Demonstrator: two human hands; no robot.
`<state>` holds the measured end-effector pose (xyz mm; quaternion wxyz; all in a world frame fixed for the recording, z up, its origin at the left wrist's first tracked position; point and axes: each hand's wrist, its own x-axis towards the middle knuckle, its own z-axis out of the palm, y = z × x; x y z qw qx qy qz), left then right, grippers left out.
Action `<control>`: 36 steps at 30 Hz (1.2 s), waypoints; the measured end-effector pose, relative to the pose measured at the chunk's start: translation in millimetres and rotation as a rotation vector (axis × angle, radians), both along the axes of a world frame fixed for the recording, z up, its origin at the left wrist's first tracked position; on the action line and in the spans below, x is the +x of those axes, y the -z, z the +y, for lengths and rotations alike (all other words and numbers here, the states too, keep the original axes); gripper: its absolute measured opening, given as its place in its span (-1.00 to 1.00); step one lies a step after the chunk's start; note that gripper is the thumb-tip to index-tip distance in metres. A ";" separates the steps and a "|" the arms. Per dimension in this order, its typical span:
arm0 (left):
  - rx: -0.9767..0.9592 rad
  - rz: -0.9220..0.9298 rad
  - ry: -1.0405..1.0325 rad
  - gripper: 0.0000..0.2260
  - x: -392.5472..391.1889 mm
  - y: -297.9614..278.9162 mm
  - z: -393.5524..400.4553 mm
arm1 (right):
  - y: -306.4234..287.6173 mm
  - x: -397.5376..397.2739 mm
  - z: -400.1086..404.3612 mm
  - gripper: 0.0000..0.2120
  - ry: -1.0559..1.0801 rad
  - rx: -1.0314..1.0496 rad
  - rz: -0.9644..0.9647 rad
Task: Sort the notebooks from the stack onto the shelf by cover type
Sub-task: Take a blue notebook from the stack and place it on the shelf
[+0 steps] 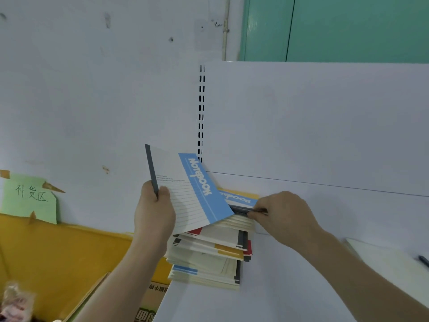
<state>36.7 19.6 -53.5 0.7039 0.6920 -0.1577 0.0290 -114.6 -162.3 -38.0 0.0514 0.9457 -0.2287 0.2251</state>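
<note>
- Notebooks stack (209, 256) sits on the white shelf (301, 287).
- Left hand (154, 212) grips a lifted blue-banded notebook (190, 191); right hand (283, 214) pinches the top notebook's grey spine (241, 209).
- Step: picking. Next, probably place blue covers together.

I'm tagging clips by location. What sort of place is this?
Probably a shop or stockroom restocking corner: white retail shelf with a slotted upright, a stack of notebooks being sorted, and a handwritten green sign taped on the wall.
</note>
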 end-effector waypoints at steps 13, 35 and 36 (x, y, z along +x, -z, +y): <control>-0.098 0.018 0.092 -0.87 -29.3 -4.6 -12.3 | -9.0 -8.2 3.0 -0.77 -0.132 -0.051 -0.728; -0.212 -0.059 0.457 -0.82 -107.9 10.3 -68.6 | 37.6 -68.8 10.9 -0.58 -0.070 0.685 -0.599; -0.199 -0.068 0.470 -0.82 -112.7 13.2 -72.7 | 41.0 -75.5 10.5 -0.62 -0.083 0.697 -0.642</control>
